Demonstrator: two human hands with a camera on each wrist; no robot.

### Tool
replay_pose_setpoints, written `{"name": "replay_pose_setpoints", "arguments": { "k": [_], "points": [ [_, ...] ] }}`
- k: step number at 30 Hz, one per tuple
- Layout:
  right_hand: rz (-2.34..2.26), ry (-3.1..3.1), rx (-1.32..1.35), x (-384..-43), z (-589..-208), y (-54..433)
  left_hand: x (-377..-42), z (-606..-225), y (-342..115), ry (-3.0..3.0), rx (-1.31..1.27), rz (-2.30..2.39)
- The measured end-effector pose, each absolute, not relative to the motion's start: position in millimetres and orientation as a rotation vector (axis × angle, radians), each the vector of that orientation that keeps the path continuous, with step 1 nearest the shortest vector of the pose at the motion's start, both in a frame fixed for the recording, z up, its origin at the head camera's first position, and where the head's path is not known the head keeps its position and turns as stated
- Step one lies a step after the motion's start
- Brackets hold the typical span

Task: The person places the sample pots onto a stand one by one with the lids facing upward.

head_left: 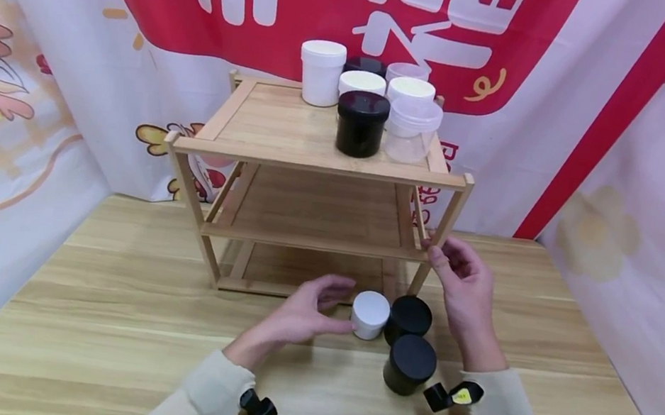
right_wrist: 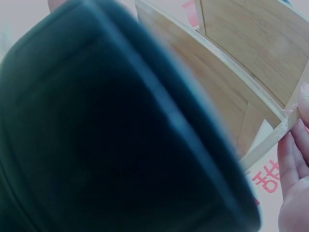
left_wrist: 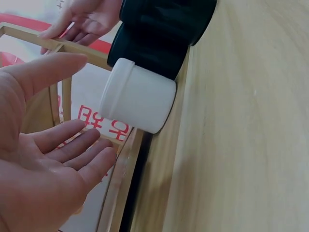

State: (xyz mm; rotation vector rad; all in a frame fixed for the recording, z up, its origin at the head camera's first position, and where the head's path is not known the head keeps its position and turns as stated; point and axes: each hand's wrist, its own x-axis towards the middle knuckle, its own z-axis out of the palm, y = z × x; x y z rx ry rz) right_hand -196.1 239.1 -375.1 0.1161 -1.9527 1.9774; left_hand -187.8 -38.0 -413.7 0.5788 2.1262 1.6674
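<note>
My left hand (head_left: 307,311) reaches beside a small white lidded jar (head_left: 369,315) on the table. Its thumb and fingers are spread around the jar's left side, and the left wrist view shows a gap between palm and jar. My right hand (head_left: 470,296) holds the front right post (head_left: 444,226) of a three-tier wooden shelf (head_left: 288,158) at the middle tier, thumb in front and fingers behind. Two black lidded jars (head_left: 410,366) stand right of the white one, between the hands. A black jar (right_wrist: 111,125) fills much of the right wrist view.
On the shelf's top tier, toward the right, stand several jars: a tall white one (head_left: 321,77), a black one (head_left: 360,126), a clear one (head_left: 411,133) and others behind. Printed cloth (head_left: 604,205) hangs around the back and sides of the wooden table (head_left: 116,318).
</note>
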Motion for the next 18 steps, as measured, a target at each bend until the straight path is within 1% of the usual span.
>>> {"name": "replay_pose_setpoints", "arguments": {
  "k": [18],
  "points": [
    [1.985, -1.905, 0.154, -199.7, -377.4, 238.9, -196.1, -428.2, -18.8, 2.126, 0.515, 1.720]
  ]
}}
